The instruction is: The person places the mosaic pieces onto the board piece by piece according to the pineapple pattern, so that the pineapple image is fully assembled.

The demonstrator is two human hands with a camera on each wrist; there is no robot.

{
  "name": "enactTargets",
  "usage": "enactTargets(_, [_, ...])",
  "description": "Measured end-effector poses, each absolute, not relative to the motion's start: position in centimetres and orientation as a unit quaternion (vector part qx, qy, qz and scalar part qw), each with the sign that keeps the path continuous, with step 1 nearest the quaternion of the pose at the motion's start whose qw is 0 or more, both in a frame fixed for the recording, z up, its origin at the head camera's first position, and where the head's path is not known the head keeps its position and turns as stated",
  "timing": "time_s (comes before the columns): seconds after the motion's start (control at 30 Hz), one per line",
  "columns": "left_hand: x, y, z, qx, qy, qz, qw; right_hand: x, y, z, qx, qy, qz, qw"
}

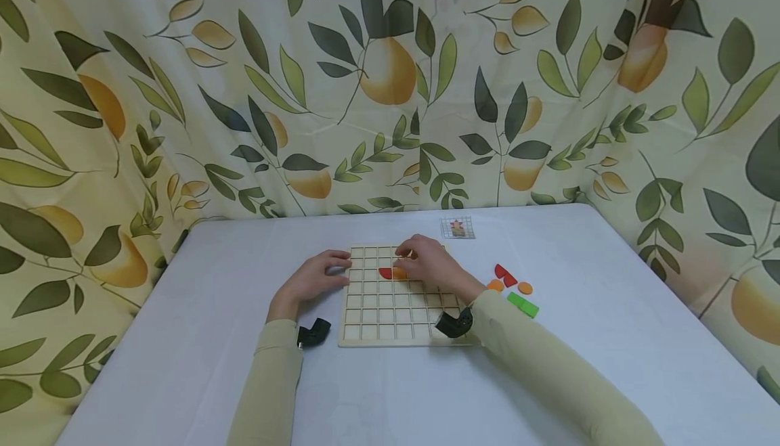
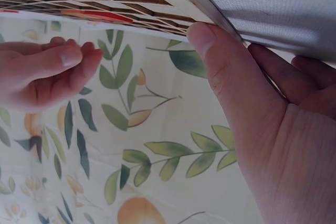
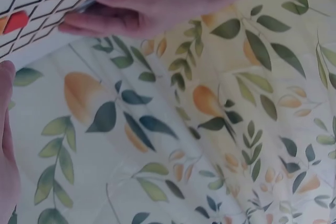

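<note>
Wooden grid board (image 1: 390,310) flat | long axis away | left hand (image 1: 313,280) steadies edge

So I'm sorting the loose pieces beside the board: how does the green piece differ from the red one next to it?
The green piece is a straight-edged bar, while the red piece has a curved edge, like a slice of a circle. The green piece lies nearer the person, the red piece farther back, toward the curtain. The two lie apart, with small orange pieces between them. Both lie flat on the white table, right of the wooden grid board, untouched by either hand.
</note>
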State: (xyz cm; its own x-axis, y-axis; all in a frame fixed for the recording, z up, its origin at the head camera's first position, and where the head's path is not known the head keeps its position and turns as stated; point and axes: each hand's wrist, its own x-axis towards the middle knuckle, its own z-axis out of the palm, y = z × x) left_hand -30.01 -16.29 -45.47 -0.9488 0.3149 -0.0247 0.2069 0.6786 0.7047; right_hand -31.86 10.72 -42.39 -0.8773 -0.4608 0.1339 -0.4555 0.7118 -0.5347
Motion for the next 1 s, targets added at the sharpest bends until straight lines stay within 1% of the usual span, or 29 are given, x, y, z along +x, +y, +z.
enactTargets(0.2, [-30.0,-16.2,-45.4,0.143,0.911,0.380,0.073,-31.7,13.8,-41.9,-0.209,0.935,-0.286,-0.004])
enactTargets(0.4, [-30.0,-16.2,-45.4,0.145,0.913,0.373,0.074,-31.3,18.1,-41.8,-0.178,0.943,-0.280,-0.024])
enactTargets(0.5, [-29.9,-16.3,-45.3,0.143,0.916,0.367,0.074,-31.3,20.1,-41.8,-0.159,0.948,-0.275,-0.024])
enactTargets(0.67, [-29.8,-16.4,-45.2,0.141,0.916,0.369,0.077,-31.2,23.6,-41.8,-0.130,0.954,-0.269,0.003])
enactTargets(0.9, [-29.8,-16.2,-45.2,0.139,0.915,0.370,0.079,-31.2,28.0,-41.8,-0.110,0.962,-0.242,0.058])
enactTargets(1.0, [-29.8,-16.2,-45.2,0.135,0.916,0.369,0.081,-31.2,29.2,-41.9,-0.119,0.963,-0.229,0.072])
